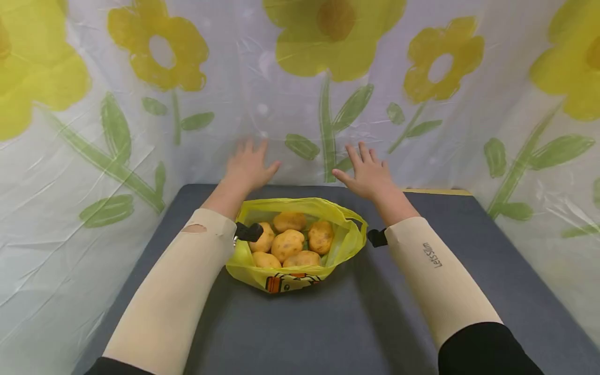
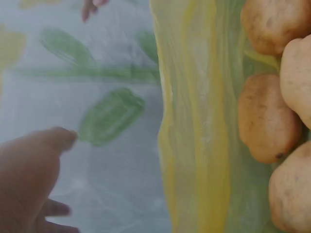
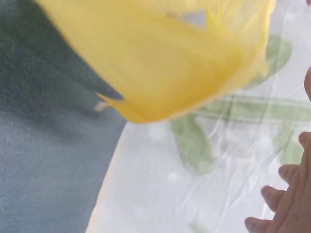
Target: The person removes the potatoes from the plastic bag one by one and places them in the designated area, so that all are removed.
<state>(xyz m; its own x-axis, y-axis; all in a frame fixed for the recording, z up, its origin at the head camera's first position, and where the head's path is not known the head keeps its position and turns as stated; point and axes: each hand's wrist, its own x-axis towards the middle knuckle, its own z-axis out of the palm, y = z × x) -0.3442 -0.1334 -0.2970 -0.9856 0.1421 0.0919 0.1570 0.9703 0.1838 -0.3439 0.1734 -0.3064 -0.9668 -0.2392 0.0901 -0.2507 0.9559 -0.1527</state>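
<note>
A yellow plastic bag (image 1: 344,242) lies on the table with its mouth wide, and several potatoes (image 1: 287,245) show inside it. My left hand (image 1: 248,166) is raised past the bag's far left side, fingers spread, touching nothing that I can see. Beyond the far right side my right hand (image 1: 369,174) is held up the same way, palm down and empty. In the left wrist view, potatoes (image 2: 269,116) lie behind the bag's side (image 2: 194,121), with the left hand (image 2: 29,179) at the left. The right wrist view has the bag (image 3: 160,63) above and the right hand (image 3: 286,194) at the edge.
The dark grey table (image 1: 300,328) reaches back to a translucent curtain (image 1: 225,94) printed with yellow flowers, which also hangs along both sides. A thin tan strip (image 1: 438,191) runs along the table's far right edge.
</note>
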